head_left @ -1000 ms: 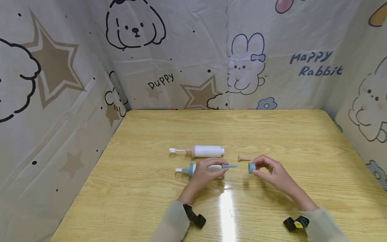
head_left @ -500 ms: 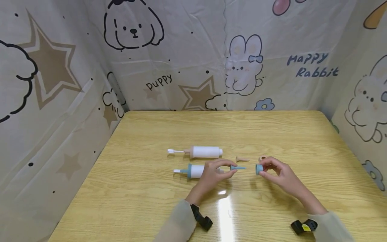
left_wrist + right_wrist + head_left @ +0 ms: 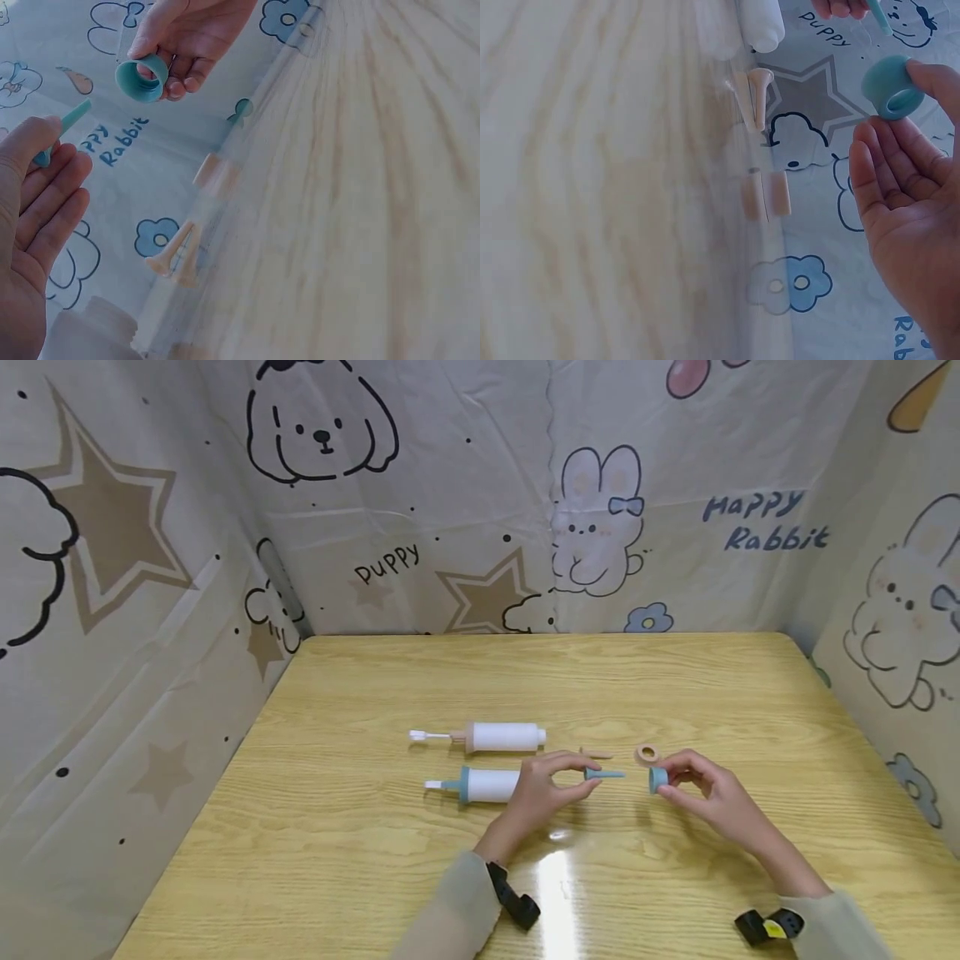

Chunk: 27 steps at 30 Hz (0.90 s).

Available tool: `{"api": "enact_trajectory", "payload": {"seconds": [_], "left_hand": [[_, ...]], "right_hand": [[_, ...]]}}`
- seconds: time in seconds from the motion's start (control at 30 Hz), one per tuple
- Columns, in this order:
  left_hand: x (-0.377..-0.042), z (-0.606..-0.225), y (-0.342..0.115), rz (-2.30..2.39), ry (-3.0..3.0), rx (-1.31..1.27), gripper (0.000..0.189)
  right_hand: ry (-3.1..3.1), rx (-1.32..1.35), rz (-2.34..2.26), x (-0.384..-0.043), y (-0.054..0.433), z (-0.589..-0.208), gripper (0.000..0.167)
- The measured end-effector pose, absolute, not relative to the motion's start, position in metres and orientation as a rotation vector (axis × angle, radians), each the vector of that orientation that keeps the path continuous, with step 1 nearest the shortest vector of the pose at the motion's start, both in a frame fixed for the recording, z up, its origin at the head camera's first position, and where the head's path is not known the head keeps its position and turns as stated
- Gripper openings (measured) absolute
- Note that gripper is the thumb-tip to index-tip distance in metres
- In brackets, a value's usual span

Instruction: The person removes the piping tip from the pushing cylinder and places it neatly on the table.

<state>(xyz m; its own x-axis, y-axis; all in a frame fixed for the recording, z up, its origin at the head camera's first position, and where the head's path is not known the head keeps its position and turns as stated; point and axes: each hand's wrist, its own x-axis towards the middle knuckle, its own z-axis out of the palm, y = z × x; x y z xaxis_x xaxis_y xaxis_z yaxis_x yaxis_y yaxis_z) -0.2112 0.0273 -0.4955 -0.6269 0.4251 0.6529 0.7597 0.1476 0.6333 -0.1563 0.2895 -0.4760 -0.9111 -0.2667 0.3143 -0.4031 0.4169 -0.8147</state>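
Note:
In the head view my left hand [image 3: 542, 789] pinches a small teal tapered nozzle [image 3: 609, 774] between thumb and fingertips, its narrow end pointing right. My right hand [image 3: 716, 797] holds a teal ring-shaped cap [image 3: 658, 779] by its edge. A short gap separates nozzle and cap, both held above the table. The left wrist view shows the cap's hollow opening [image 3: 142, 78] facing that camera. Left of my left hand lies a white bottle [image 3: 491, 785] with a teal collar and white-tipped applicator; the hand partly covers its right end.
Behind it lies another white bottle [image 3: 505, 737] with a beige collar and a white brush tip. A beige nozzle [image 3: 597, 754] and a beige ring [image 3: 647, 754] rest on the wooden table [image 3: 360, 860] just beyond my hands. Patterned cloth [image 3: 450, 510] surrounds the table's back and sides.
Both hands have moved right, still holding the teal nozzle and cap apart. The beige ring, earlier hidden behind my right hand, now shows. The head view has shifted slightly.

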Motion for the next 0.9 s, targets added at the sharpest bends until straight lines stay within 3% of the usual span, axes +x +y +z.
{"api": "enact_trajectory", "payload": {"seconds": [0.43, 0.63, 0.9], "left_hand": [[-0.211, -0.499, 0.03, -1.474, -2.127, -1.163, 0.014], [-0.21, -0.497, 0.033, -1.468, -2.135, -1.178, 0.013], [-0.21, -0.498, 0.035, -1.467, -2.138, -1.207, 0.012]], "right_hand": [[-2.548, 0.601, 1.466, -0.158, 0.291, -0.48, 0.024], [-2.596, 0.653, 1.283, -0.163, 0.295, -0.48, 0.032], [-2.835, 0.631, 1.092, -0.168, 0.301, -0.476, 0.032]]}}
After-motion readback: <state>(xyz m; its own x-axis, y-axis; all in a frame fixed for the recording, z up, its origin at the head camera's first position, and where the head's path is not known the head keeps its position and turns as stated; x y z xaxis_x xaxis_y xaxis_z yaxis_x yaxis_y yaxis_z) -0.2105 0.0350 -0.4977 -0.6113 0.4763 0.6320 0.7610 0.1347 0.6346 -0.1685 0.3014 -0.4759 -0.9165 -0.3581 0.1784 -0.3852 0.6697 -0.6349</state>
